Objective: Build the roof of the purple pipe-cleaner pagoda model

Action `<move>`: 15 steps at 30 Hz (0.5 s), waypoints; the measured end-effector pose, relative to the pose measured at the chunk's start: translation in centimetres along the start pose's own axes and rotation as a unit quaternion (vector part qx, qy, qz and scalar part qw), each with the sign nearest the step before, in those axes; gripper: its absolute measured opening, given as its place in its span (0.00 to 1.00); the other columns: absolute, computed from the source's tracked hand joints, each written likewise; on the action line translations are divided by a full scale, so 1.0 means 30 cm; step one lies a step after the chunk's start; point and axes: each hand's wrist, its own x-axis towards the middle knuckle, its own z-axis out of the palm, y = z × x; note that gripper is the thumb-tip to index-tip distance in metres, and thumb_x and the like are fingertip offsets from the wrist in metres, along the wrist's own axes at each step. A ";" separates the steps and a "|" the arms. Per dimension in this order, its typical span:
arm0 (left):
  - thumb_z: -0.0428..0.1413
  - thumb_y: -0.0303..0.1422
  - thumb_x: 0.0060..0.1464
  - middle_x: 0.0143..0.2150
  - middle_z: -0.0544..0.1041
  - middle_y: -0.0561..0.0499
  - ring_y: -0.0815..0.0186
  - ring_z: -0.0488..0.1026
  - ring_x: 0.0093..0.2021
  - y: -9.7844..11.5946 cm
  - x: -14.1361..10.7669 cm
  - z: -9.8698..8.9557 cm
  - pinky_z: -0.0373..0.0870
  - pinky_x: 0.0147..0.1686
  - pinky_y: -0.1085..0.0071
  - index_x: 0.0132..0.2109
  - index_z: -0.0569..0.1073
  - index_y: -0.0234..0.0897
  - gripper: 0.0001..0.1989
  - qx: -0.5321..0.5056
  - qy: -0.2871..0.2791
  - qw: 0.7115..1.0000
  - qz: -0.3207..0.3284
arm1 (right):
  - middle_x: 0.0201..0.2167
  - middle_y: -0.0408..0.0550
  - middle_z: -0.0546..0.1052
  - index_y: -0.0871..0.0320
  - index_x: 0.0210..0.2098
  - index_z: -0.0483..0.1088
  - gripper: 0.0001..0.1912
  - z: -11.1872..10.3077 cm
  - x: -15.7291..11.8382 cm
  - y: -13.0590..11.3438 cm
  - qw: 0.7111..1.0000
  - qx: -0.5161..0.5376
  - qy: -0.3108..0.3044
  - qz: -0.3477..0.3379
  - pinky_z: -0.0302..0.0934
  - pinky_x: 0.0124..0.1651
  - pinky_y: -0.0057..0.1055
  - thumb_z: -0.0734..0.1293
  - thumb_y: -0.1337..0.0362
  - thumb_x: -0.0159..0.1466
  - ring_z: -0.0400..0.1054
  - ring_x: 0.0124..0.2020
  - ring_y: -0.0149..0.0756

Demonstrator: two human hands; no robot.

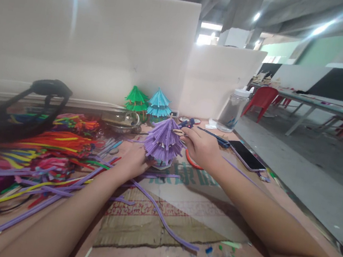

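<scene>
Purple, tiered, cone-shaped tree of thin fuzzy-looking strips (164,142) stands about upright between both hands, over the flattened brown cardboard sheet (196,219). Left hand (135,160) is low at its left side, fingertips partly hidden behind the bottom tier; cannot tell if they're closed on it. Right hand (201,147) is in a narrow pinch on a short tan wooden-looking piece (177,132), right at the upper tier.

Handling, my read: brace low, near the pale flat base (163,166), so side load from the right doesn't tip it. Fine fingertip work only; the tiers look easy to crush or splay. Bring pressure in square to the strips, not down on the tip. Watch the loose long purple strip (164,224) in front, could snag a wrist. Red-orange loop (193,160) sits under the right hand, so mind clearance. Finished-looking bright green tree (136,99) and light blue tree (159,102) behind: handy shape reference.
</scene>
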 end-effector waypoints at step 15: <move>0.53 0.40 0.59 0.52 0.76 0.36 0.48 0.72 0.54 -0.007 -0.001 0.008 0.67 0.54 0.54 0.52 0.72 0.33 0.19 -0.007 0.005 1.000 0.004 | 0.36 0.52 0.78 0.61 0.48 0.72 0.14 -0.009 0.002 0.000 0.999 0.033 -0.003 0.011 0.62 0.37 0.33 0.59 0.62 0.71 0.72 0.36 0.39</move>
